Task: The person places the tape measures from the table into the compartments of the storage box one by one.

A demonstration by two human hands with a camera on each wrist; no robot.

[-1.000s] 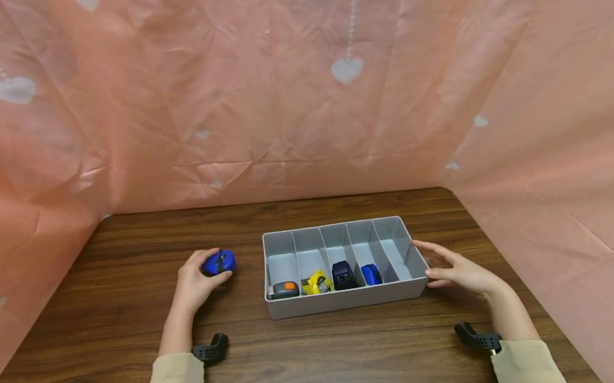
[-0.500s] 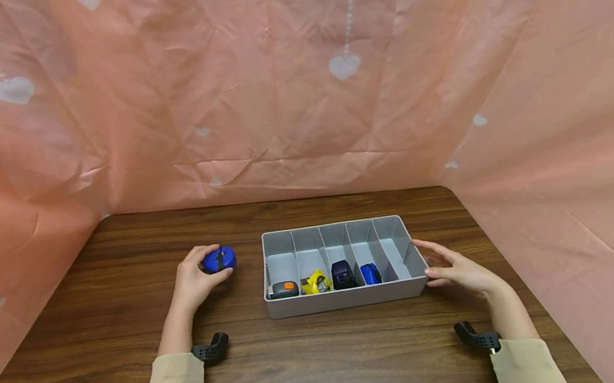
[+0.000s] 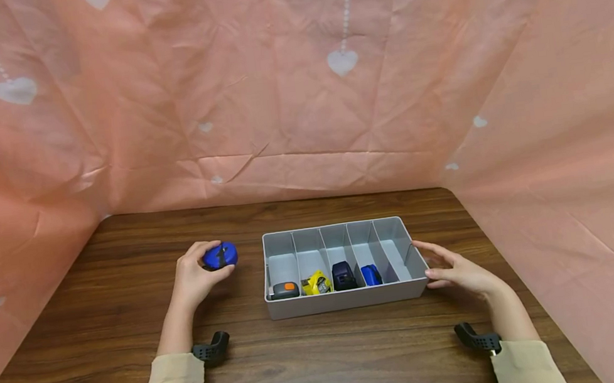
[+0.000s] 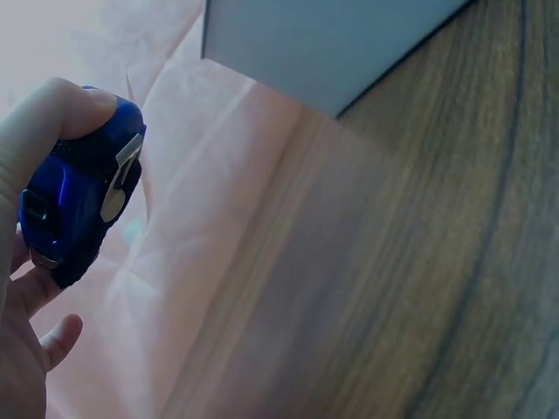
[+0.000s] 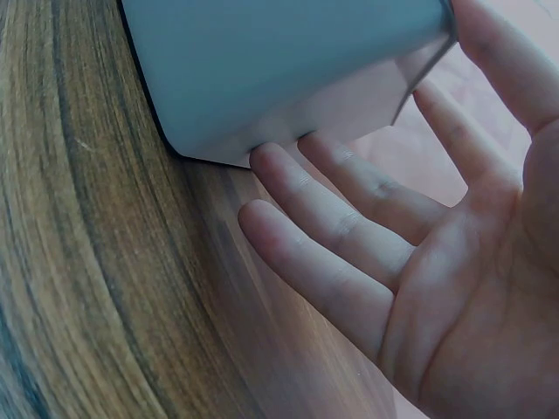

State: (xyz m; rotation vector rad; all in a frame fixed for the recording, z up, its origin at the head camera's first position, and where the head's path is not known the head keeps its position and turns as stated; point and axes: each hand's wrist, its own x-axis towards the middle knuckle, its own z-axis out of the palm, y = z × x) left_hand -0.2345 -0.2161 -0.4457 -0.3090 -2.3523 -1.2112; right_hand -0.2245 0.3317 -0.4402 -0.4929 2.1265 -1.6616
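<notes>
My left hand (image 3: 194, 277) pinches a blue tape measure (image 3: 220, 256) between thumb and fingers, left of a grey divided box (image 3: 342, 301). In the left wrist view the tape measure (image 4: 83, 188) shows a metal clip on its side, with the thumb over its top. My right hand (image 3: 461, 272) is at the box's right end. In the right wrist view its fingers (image 5: 349, 231) are extended, with fingertips against the box's end wall (image 5: 288, 74). Inside the box sit a grey-and-orange tape measure (image 3: 284, 290), a yellow one (image 3: 317, 282), a dark one (image 3: 343, 275) and a blue one (image 3: 371, 274).
The box stands on a dark wood-grain table (image 3: 325, 353), and its rightmost compartment (image 3: 397, 260) shows a bare floor. Pink cloth (image 3: 273, 94) with white hearts hangs behind and at both sides. Each forearm wears a black wrist mount (image 3: 211, 349).
The left hand has raised the blue tape measure slightly, moving it a little away from me and turning it to the right. The right hand and the box have stayed put.
</notes>
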